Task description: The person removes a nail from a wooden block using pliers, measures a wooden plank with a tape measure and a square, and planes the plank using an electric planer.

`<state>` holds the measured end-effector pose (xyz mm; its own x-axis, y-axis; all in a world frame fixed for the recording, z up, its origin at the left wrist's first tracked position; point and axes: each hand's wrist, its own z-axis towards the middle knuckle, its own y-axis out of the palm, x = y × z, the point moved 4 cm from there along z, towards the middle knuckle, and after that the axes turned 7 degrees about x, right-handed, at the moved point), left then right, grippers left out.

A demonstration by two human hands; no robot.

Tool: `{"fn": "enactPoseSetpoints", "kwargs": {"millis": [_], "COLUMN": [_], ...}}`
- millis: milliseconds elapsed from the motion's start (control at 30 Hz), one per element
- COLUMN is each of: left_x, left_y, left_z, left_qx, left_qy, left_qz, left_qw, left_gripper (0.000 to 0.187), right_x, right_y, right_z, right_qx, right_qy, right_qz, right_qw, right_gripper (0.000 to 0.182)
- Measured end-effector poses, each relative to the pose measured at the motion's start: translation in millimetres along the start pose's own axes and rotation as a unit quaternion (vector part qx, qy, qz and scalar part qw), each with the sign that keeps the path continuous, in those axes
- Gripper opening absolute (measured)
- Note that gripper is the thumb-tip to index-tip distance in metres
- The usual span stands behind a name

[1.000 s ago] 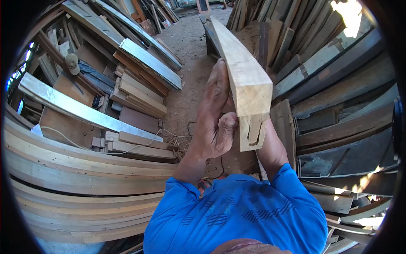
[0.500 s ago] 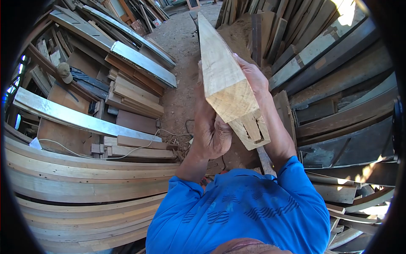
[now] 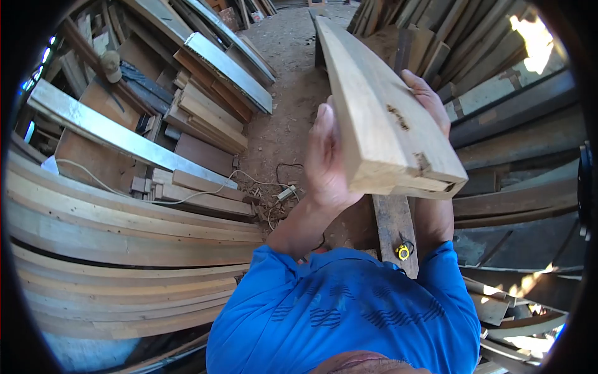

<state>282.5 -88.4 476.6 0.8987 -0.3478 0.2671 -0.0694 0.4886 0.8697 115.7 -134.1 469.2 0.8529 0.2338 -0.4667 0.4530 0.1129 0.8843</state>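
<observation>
A thick pale wooden board (image 3: 380,106) is held up before me, its near end tilted towards the camera. Dark holes and cracks mark its right face and near end. My left hand (image 3: 327,162) supports its left edge from below, palm against the wood and fingers pointing up. At the opposite edge my right hand (image 3: 431,106) grips it, with part of that hand hidden behind the wood. Beneath the board lies a worn narrow plank (image 3: 392,224), and a yellow tape measure (image 3: 403,251) rests on it close to my shirt.
Long stacked boards (image 3: 124,255) fill the left side. A pale plank (image 3: 118,134) slants above them, near shorter stacked timber (image 3: 208,118). Dark beams (image 3: 517,137) lean along the right. A white cord (image 3: 205,192) runs to a power strip (image 3: 286,192) on the dirt floor (image 3: 280,106).
The board has rolled, so its broad right face with the holes now shows. Its near end has swung right. The plank and the yellow tape measure have come into view below.
</observation>
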Motion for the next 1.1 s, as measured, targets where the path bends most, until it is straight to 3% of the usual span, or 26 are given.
{"fn": "enactPoseSetpoints", "kwargs": {"millis": [33, 100, 233, 333, 533, 667, 800, 867, 900, 933, 1000, 1067, 1100], "left_x": [-2.2, -9.0, -18.1, -21.5, -19.1, -17.9, -17.5, -19.0, -20.9, -22.7, -29.3, -43.1, -49.7], "left_y": [3.7, 16.9, 22.8, 21.7, 25.7, 21.2, 9.4, -3.0, -15.7, -31.3, -87.6, -141.5, -165.2], "left_z": [6.9, 12.8, 23.7, 23.9, 20.8, 16.1, 4.5, -7.3, -16.3, -25.6, -51.4, -87.9, -106.6], "left_qx": [-0.012, 0.021, 0.006, 0.026, 0.027, 0.033, 0.038, 0.039, 0.041, 0.041, 0.15, 0.22, 0.241], "left_qy": [0.006, 0.012, -0.009, -0.004, -0.004, 0.0, -0.004, -0.043, -0.08, -0.119, -0.225, -0.256, -0.261], "left_qz": [-0.002, 0.031, -0.015, -0.007, 0.04, 0.036, 0.059, 0.063, 0.055, 0.049, 0.045, 0.157, 0.178], "left_qw": [1.0, 0.999, 1.0, 1.0, 0.999, 0.999, 0.998, 0.996, 0.994, 0.991, 0.962, 0.928, 0.918], "left_gripper": [0.065, 0.073, 0.081, 0.085, 0.091, 0.088, 0.083, 0.078, 0.074, 0.07, 0.067, 0.066, 0.066], "right_x": [3.2, -2.9, -21.4, -28.7, -29.4, -22.8, -4.5, 16.6, 26.3, 33.7, 56.4, 95.2, 116.4], "right_y": [12.2, 25.4, 7.5, -0.9, -12.1, -5.8, -8.9, 4.6, 6.9, -16.6, -75.9, -149.1, -184.6], "right_z": [-5.0, -11.9, -8.1, -8.5, -5.1, -7.5, -16.3, -43.1, -52.8, -46.6, -45.9, -46.9, -50.4], "right_qx": [-0.1, -0.1, -0.082, -0.06, -0.109, -0.109, -0.034, 0.083, 0.148, 0.179, 0.346, 0.33, 0.31], "right_qy": [0.037, 0.08, -0.032, -0.034, 0.005, 0.007, -0.019, -0.133, -0.195, -0.096, -0.074, -0.077, -0.066], "right_qz": [0.066, 0.072, 0.028, 0.014, 0.072, 0.048, 0.034, -0.129, -0.228, -0.147, -0.259, -0.385, -0.364], "right_qw": [0.992, 0.989, 0.996, 0.997, 0.991, 0.993, 0.999, 0.979, 0.942, 0.968, 0.898, 0.859, 0.876], "right_gripper": [0.054, 0.057, 0.056, 0.057, 0.061, 0.055, 0.054, 0.055, 0.056, 0.055, 0.047, 0.04, 0.04]}}
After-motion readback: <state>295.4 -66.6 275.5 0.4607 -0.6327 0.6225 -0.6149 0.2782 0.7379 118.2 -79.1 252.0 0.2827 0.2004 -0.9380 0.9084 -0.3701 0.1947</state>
